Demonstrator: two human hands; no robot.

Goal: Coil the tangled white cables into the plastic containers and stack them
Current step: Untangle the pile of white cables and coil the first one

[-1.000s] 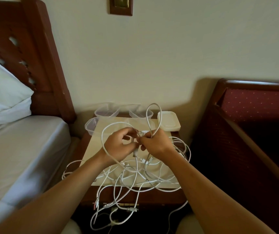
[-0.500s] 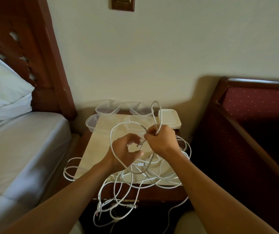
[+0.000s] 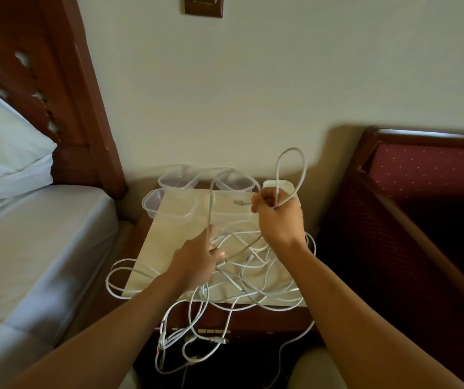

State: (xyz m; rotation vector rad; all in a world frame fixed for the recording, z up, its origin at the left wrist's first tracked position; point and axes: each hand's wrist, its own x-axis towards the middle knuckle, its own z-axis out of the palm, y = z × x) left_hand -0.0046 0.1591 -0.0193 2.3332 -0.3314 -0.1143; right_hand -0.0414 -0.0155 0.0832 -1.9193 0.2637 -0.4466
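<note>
A tangle of white cables [image 3: 256, 279] sprawls over the nightstand top [image 3: 169, 242] and hangs down its front. My right hand [image 3: 277, 217] is raised above the tangle and grips a cable loop [image 3: 292, 175] that sticks up past its fingers, with a plug end poking out to the left. My left hand [image 3: 197, 259] is lower, over the cables, pinching a strand that arcs up toward the right hand. Several clear plastic containers [image 3: 178, 178] stand at the back of the nightstand. A white lid stack [image 3: 281, 186] lies behind my right hand, partly hidden.
A bed with white sheet [image 3: 34, 248] and pillow [image 3: 3, 144] lies to the left, against a wooden headboard [image 3: 65, 88]. A dark red upholstered chair [image 3: 421, 220] stands on the right. The wall is close behind the nightstand.
My hands have separated: the right hand rose and moved right with the loop, and the left hand dropped lower, drawing a strand out between them.
</note>
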